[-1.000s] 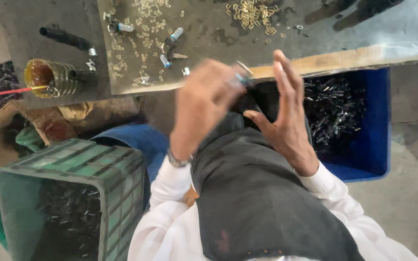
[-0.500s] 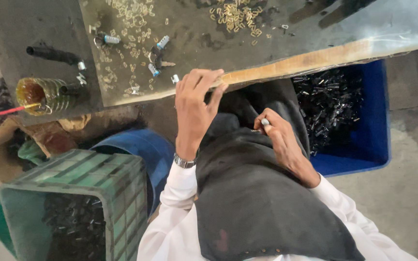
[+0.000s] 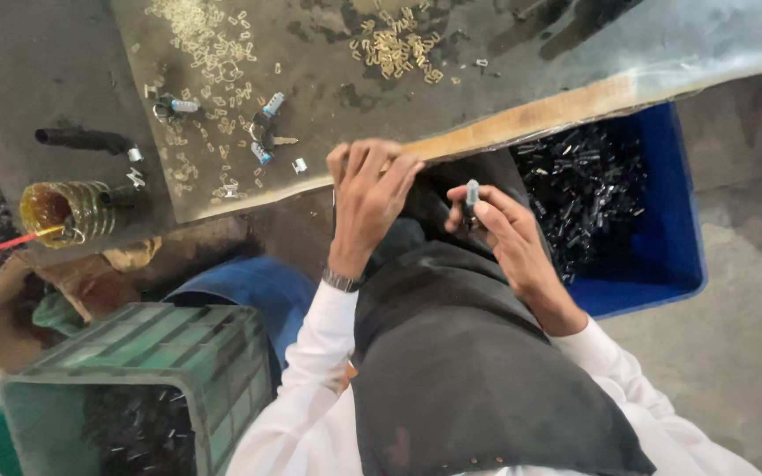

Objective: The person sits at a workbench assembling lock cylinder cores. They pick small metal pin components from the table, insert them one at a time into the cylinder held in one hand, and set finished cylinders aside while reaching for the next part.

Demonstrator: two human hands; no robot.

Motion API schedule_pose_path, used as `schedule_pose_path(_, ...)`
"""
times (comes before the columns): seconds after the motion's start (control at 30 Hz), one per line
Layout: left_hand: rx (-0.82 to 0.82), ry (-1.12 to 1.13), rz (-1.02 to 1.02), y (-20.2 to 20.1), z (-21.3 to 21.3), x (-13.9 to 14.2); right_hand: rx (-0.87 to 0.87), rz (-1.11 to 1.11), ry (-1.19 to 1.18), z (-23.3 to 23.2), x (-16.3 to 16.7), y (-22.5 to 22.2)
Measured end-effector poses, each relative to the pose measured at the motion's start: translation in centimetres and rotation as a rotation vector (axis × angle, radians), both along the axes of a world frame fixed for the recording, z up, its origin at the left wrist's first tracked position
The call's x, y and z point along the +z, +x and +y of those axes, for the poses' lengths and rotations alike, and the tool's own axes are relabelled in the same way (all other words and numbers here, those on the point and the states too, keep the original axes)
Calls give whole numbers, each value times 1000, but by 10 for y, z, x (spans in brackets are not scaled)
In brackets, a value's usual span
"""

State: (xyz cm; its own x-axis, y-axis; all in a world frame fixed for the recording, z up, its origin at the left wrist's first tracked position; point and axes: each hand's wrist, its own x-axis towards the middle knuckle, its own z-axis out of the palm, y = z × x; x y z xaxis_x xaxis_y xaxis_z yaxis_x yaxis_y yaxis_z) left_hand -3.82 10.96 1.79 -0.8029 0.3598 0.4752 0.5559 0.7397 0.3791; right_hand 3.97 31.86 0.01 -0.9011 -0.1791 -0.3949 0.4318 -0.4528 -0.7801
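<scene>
My right hand (image 3: pixel 511 238) pinches a small grey metal cylinder (image 3: pixel 472 195) upright between thumb and fingertips, just below the bench edge and over my dark lap. My left hand (image 3: pixel 366 198), with a watch at the wrist, rests its fingers on the wooden front edge of the workbench (image 3: pixel 522 119); whether it holds anything is hidden. On the bench near it lie a few small blue-tipped metal parts (image 3: pixel 262 132) and scattered brass clips (image 3: pixel 396 48).
A blue bin (image 3: pixel 663 220) of dark metal parts stands on the floor to the right. A green crate (image 3: pixel 160 353) with more dark parts is at lower left. A jar of amber liquid (image 3: pixel 63 210) and a black tool (image 3: pixel 81 138) lie left.
Both hands have come apart and dropped lower. The left hand has moved to the bench edge, while the right hand has turned the small cylinder upright in its fingertips.
</scene>
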Motion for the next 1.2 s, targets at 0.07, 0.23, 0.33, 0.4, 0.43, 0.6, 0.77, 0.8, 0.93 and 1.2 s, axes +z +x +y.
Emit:
schedule_pose_path(0.07, 48, 217, -61, 18, -4, -3, 4, -36, -27, 4, -2, -1)
schedule_pose_path(0.23, 163, 1092, -702, 58, -1, 1, 24, -104, -134, 3, -16, 2)
schedule_pose_path(0.33, 43, 1167, -753, 63, 0, 10, 36, -134, -131, -4, -24, 3)
schedule_pose_path(0.4, -9, 1192, -858, 60, 0, 17, 42, -91, -153, -7, -26, 3)
schedule_pose_path(0.43, 8, 1129, -807, 59, 1, 20, 42, -66, -164, -9, -25, 4)
schedule_pose_path(0.6, 36, 951, -690, 57, 3, 33, 24, -30, -170, -13, -21, 7)
schedule_pose_path(0.77, -15, 721, -479, 55, 3, 37, 12, 0, -120, -17, -19, 12)
schedule_pose_path(0.8, -18, 704, -458, 55, 3, 37, 13, 15, -115, -18, -19, 12)
schedule_pose_path(0.93, -29, 680, -425, 57, 3, 39, 12, 37, -32, -17, -18, 12)
schedule_pose_path(1.2, -34, 597, -360, 59, 2, 36, 0, 64, -44, -19, -18, 10)
